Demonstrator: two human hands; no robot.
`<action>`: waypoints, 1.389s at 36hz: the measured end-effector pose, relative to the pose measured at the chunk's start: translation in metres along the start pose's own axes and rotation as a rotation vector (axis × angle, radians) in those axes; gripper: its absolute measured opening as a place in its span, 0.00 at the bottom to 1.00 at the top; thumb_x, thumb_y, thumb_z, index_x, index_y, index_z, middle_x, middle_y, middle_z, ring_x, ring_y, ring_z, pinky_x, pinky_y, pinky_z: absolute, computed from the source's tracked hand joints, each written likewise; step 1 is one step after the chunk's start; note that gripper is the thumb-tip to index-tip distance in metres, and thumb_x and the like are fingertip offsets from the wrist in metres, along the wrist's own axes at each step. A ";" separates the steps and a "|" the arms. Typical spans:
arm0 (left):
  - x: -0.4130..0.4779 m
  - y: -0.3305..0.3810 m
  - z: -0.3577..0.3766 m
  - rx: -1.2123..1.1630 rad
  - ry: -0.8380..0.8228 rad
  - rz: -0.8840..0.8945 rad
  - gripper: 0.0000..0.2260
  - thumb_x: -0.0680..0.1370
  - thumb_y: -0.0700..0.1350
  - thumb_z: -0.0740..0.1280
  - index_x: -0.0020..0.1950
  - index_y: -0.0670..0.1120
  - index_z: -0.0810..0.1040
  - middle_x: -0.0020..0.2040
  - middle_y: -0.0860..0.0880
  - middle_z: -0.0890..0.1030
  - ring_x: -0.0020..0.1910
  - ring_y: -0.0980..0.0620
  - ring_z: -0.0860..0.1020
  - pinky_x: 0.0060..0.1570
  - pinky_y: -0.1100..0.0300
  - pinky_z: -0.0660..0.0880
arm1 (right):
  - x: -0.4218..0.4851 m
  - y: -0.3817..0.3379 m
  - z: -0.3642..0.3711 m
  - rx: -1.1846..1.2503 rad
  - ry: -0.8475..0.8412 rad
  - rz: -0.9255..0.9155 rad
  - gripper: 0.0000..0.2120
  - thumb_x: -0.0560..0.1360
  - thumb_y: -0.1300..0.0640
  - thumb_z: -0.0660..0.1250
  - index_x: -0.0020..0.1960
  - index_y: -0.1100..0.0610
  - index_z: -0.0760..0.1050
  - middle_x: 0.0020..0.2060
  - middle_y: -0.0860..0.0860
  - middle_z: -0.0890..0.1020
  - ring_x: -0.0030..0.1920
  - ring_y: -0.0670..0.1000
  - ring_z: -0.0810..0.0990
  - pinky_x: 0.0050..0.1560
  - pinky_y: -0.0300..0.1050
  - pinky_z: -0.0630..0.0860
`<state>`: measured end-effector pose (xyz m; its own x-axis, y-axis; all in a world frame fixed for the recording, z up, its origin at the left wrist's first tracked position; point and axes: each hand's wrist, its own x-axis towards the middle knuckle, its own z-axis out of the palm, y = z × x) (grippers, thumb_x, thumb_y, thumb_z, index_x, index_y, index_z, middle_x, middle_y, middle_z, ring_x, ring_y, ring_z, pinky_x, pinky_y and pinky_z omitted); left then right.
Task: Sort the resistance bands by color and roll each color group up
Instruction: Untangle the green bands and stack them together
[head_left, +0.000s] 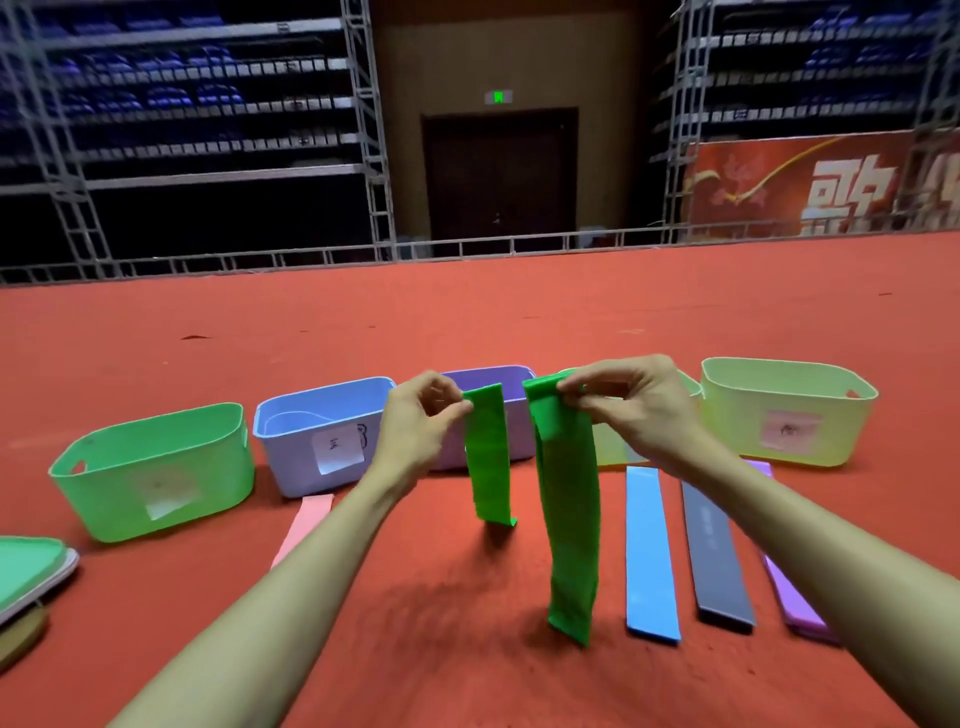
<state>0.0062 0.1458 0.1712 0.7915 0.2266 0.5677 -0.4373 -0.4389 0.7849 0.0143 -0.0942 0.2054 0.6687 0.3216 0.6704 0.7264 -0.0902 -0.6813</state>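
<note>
My left hand pinches the top of a short green band that hangs down over the red floor. My right hand pinches the top of a longer green band, which hangs beside the first. On the floor to the right lie a blue band, a dark grey band and a purple band, side by side. A pink band lies on the left, partly hidden by my left forearm.
A row of bins stands behind the bands: green bin, pale blue bin, purple bin, and yellow-green bin, with another partly hidden behind my right hand. Stacked lids lie at the far left.
</note>
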 end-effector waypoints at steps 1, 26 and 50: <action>0.003 0.007 0.000 -0.011 0.004 0.004 0.12 0.72 0.33 0.73 0.36 0.48 0.76 0.32 0.52 0.78 0.33 0.58 0.74 0.38 0.64 0.72 | 0.001 -0.004 -0.001 -0.002 -0.011 -0.012 0.14 0.69 0.75 0.69 0.49 0.60 0.82 0.41 0.55 0.85 0.41 0.43 0.83 0.44 0.36 0.80; -0.008 0.092 0.005 -0.372 -0.193 0.004 0.10 0.75 0.25 0.65 0.41 0.40 0.76 0.40 0.42 0.83 0.40 0.50 0.83 0.45 0.60 0.80 | 0.007 -0.042 0.000 0.166 0.022 0.038 0.14 0.70 0.76 0.68 0.41 0.58 0.83 0.40 0.46 0.86 0.42 0.47 0.85 0.37 0.38 0.80; -0.017 0.100 0.018 -0.298 -0.280 0.057 0.06 0.75 0.34 0.69 0.47 0.45 0.78 0.45 0.47 0.82 0.45 0.51 0.81 0.50 0.56 0.79 | 0.001 -0.034 -0.010 -0.036 0.048 -0.004 0.13 0.68 0.76 0.70 0.41 0.59 0.83 0.40 0.50 0.85 0.43 0.47 0.84 0.42 0.34 0.79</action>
<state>-0.0430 0.0828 0.2354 0.8301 -0.0539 0.5550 -0.5557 -0.1637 0.8151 -0.0081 -0.1005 0.2328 0.6722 0.2765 0.6869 0.7336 -0.1236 -0.6682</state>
